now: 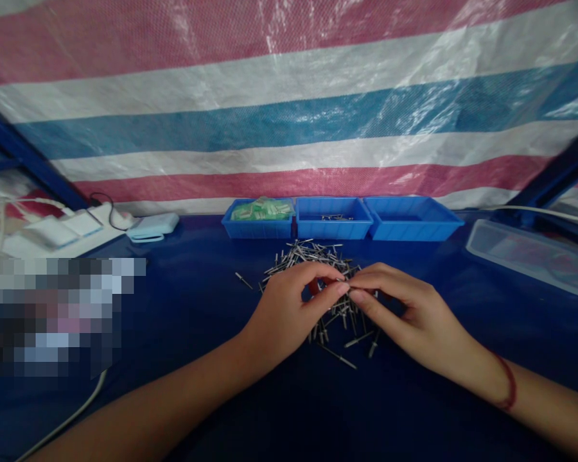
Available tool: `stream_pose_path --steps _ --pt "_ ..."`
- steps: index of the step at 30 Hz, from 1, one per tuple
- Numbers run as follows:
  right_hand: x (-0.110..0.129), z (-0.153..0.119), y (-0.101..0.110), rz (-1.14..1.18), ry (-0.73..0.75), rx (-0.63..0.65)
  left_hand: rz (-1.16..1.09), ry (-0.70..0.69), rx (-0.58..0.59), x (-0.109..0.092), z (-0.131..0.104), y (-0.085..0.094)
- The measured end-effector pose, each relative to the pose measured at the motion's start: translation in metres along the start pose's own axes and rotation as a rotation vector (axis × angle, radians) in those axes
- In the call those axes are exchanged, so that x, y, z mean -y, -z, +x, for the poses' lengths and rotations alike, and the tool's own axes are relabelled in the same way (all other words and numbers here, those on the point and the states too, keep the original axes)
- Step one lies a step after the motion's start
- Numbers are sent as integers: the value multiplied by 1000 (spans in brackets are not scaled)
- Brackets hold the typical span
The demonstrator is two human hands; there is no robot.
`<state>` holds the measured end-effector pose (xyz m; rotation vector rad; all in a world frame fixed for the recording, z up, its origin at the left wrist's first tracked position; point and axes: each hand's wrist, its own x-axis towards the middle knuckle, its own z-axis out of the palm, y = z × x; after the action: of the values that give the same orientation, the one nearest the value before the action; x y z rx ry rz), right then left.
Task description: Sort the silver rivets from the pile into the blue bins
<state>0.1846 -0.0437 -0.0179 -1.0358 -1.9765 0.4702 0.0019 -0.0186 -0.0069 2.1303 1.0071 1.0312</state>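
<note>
A loose heap of metal blind rivets point(296, 255) lies on the dark blue table, under and around my two hands. Above the heap, my left hand point(289, 308) is closed in a pinch of thumb and forefinger. My right hand point(414, 314) pinches in the same way, its fingertips meeting those of the left. Between them sits a small blind rivet point(340, 280), mostly hidden by the fingers. A few rivets have strayed, such as a single rivet point(243, 280) left of the heap.
Behind the heap stand three blue bins: a left bin point(257, 230) with green packets, a middle bin point(332, 230) with a few rivets, and a right bin point(417, 230). A clear plastic lid point(530, 256) lies right. Left are a power strip point(96, 224) and a light-blue case point(154, 226).
</note>
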Motion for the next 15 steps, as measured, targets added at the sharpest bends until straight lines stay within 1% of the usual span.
stream_pose_path --steps 9,15 --pt "2 0 0 2 -43 30 4 -48 1 2 1 -1" --pt "0 -1 -1 -2 -87 -46 26 -126 -12 3 0 -1"
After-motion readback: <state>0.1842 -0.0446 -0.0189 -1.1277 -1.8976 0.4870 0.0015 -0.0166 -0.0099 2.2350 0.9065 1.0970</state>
